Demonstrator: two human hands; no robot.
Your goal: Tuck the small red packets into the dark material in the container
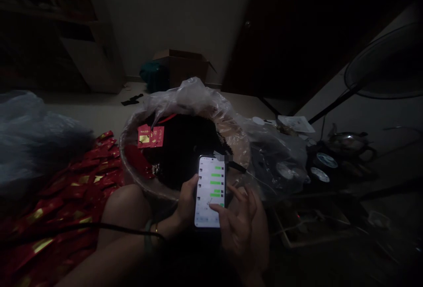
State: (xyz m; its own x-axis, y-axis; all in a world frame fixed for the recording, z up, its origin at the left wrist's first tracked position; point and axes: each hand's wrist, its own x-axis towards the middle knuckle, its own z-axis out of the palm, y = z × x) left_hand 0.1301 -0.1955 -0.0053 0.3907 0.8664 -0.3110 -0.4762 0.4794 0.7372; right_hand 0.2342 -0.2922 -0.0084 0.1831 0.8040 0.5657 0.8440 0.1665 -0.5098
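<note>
My left hand [187, 201] is closed around the left side of a smartphone [206, 199], which it holds upright above my lap. Its lit screen shows a chat with green message bubbles. Over the lower part of the screen hovers or rests the thumb of my right hand [239, 216]; I cannot tell if it touches. The other right fingers are spread near the phone's right edge. Beyond the phone stands a round tub [127, 170] lined with clear plastic, holding dark loose material [185, 146]. Red sachets [151, 137] lie at its left inside.
A heap of red packets [79, 185] lies left, beside a large plastic bag [29, 132]. A cardboard box [188, 66] stands behind the tub. At right are a clear bag [277, 154], a kettle [350, 141] and a fan [386, 66]. A dark cord crosses my left forearm.
</note>
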